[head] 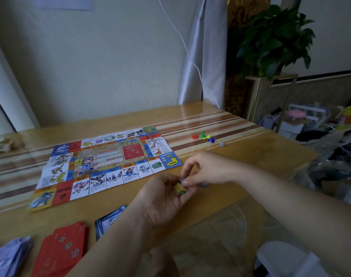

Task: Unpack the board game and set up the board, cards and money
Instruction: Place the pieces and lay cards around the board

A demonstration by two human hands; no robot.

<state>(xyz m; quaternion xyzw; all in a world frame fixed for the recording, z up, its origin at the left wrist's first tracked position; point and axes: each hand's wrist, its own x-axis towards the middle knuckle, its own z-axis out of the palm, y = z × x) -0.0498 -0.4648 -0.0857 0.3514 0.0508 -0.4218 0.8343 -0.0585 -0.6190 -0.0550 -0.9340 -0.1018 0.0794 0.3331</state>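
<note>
The left hand lies palm up, fingers curled into a cup round a little heap of small tokens; the top one is yellow-green and printed with a 3. The right hand reaches in from the right, its thumb and forefinger pinching at the far edge of that heap, so the 2 hands meet over the pieces; which piece it has, I cannot tell. Just right of them, 1 purple token lies on the table, likely the spot where sorted pieces go, and the right hand is the nearer one to it. The board is unfolded flat, ahead and to the left. Its long axis runs from near left to far right, its blue start corner close to the right hand's knuckles. Beyond that corner stand 4 pawns and a die. Near the left forearm sit a blue card deck, a red card deck and a purple money stack, so set-up looks well advanced.
</note>
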